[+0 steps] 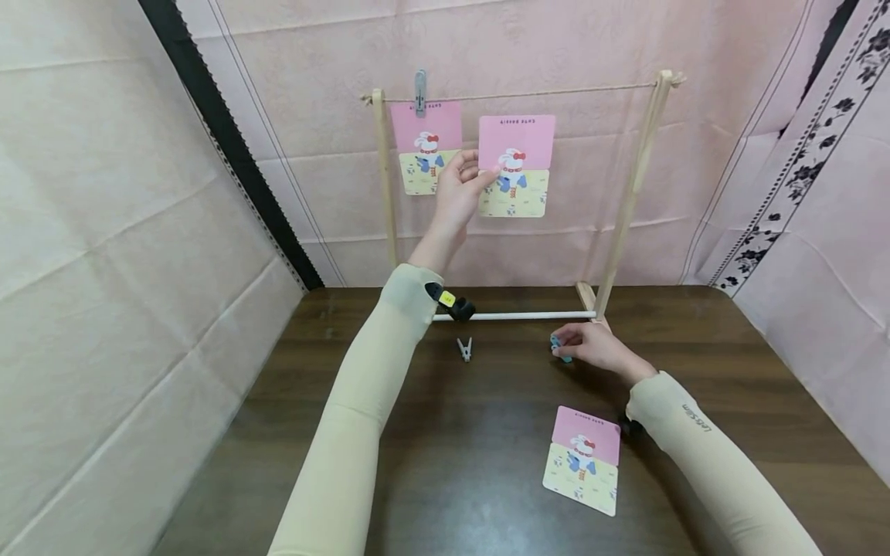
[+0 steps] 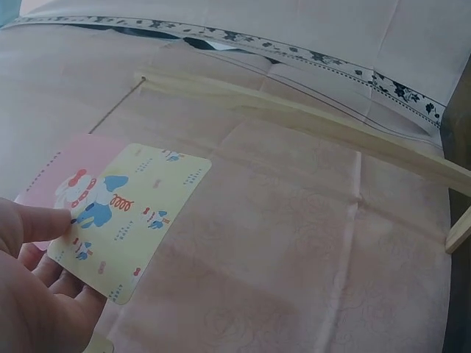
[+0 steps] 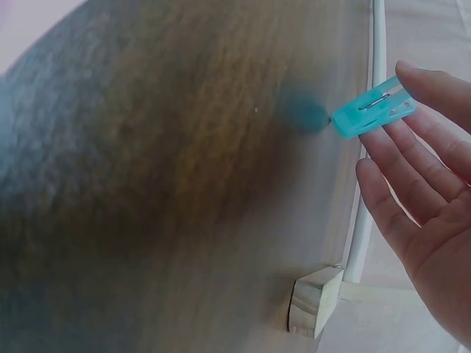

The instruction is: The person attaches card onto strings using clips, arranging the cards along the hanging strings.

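My left hand (image 1: 460, 193) pinches a pink and yellow card (image 1: 516, 185) by its left edge, thumb in front, just below the string (image 1: 556, 93). Left of it, a matching card (image 1: 410, 171) hangs from the string under a grey clothespin (image 1: 420, 93). Low over the table, my right hand (image 1: 591, 345) pinches a blue clothespin (image 3: 372, 110) between thumb and fingers; its tip points toward the tabletop in the right wrist view. A third card (image 1: 582, 461) lies on the table nearer me, and a grey clothespin (image 1: 465, 350) lies between my arms.
Two wooden posts, the left (image 1: 385, 170) and the right (image 1: 638, 185), carry the string above the brown table (image 1: 459, 463). A white rod (image 1: 528, 316) runs along the frame's base. Pink cloth (image 1: 528, 38) hangs behind.
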The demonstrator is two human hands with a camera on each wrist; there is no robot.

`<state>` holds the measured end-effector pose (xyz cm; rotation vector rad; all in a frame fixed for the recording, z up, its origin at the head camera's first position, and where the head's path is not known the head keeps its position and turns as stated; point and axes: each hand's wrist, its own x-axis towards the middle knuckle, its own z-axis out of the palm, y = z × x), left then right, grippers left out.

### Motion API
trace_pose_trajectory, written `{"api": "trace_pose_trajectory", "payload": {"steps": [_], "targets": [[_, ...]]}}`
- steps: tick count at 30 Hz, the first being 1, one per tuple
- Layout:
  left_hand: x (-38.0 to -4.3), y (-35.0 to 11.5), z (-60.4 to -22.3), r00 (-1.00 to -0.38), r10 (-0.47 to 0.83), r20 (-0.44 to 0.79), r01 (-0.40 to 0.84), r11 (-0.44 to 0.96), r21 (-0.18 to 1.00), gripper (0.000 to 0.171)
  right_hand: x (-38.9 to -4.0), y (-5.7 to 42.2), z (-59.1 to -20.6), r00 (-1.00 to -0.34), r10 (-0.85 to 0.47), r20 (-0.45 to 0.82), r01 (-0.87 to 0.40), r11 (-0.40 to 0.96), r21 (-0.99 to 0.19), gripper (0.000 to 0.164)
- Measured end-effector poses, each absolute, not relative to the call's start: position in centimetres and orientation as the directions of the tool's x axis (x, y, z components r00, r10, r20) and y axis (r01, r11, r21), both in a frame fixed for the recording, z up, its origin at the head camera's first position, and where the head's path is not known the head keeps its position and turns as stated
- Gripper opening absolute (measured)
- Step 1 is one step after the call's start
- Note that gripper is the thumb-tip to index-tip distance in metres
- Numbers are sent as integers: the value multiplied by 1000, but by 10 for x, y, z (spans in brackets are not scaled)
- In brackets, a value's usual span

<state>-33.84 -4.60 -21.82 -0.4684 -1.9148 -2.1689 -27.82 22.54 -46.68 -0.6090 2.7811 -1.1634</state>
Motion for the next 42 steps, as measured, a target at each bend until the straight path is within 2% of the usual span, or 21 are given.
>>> {"api": "trace_pose_trajectory", "payload": {"steps": [14,42], "targets": [[-350,-44,-208,-948,13,319,315,-117,942,31,-275,222,-467,-923,-374,91,-329,645,-690,28],[-351,-41,-198,-938,23,345,340,-112,934,34,-281,224,-460,-913,-401,81,-338,630,-699,27]]}}
